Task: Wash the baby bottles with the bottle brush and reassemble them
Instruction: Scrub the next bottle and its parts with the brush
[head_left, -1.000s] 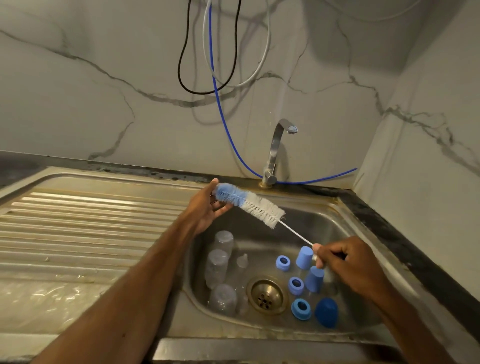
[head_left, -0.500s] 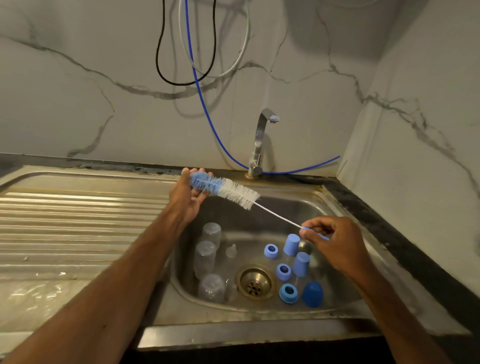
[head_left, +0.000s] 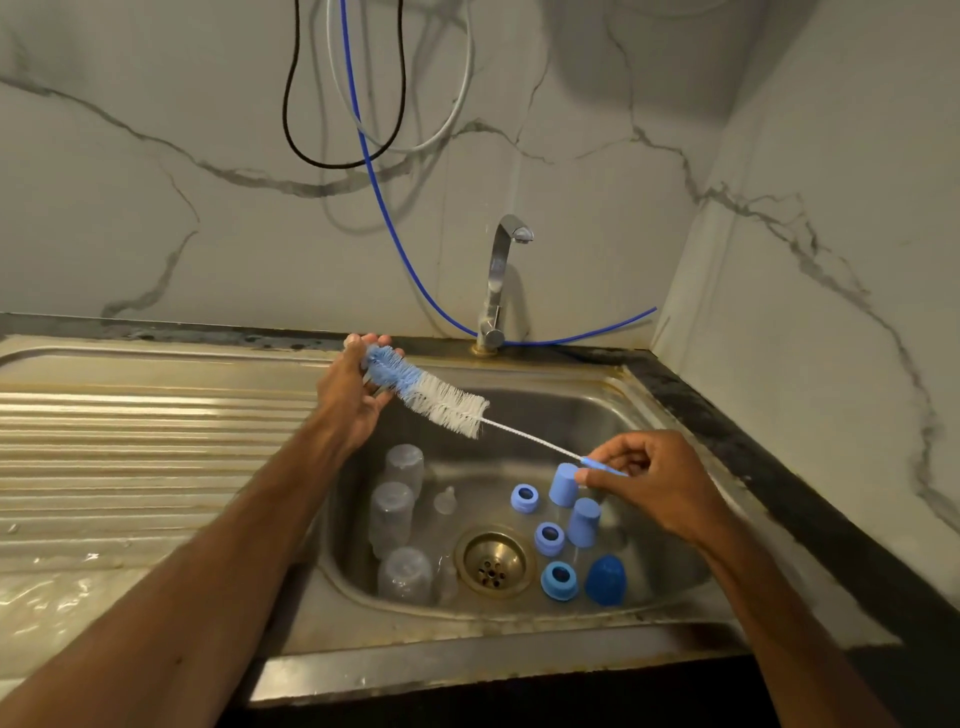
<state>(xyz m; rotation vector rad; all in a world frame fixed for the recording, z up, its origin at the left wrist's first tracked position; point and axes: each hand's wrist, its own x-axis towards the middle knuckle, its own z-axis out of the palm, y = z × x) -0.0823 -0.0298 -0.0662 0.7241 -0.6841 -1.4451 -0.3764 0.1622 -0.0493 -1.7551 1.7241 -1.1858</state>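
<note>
A bottle brush (head_left: 441, 400) with blue and white bristles and a thin wire stem hangs above the steel sink (head_left: 597, 415). My left hand (head_left: 353, 400) holds its blue bristle tip. My right hand (head_left: 660, 483) pinches the blue handle end. In the basin lie three clear baby bottles (head_left: 392, 517) on the left and a clear teat (head_left: 445, 501) beside them. Right of the brass drain (head_left: 493, 561) sit three blue collar rings (head_left: 549, 538), two light blue caps (head_left: 584, 522) and a dark blue dome cap (head_left: 605, 579).
A chrome tap (head_left: 498, 280) stands behind the basin. A ribbed, wet draining board (head_left: 156, 441) spreads to the left. Black, white and blue cables (head_left: 374, 156) hang on the marble wall. A dark counter edge (head_left: 753, 441) and a side wall close in on the right.
Both hands with the brush have drifted slightly left and down in view as the camera shifted. The grips are the same.
</note>
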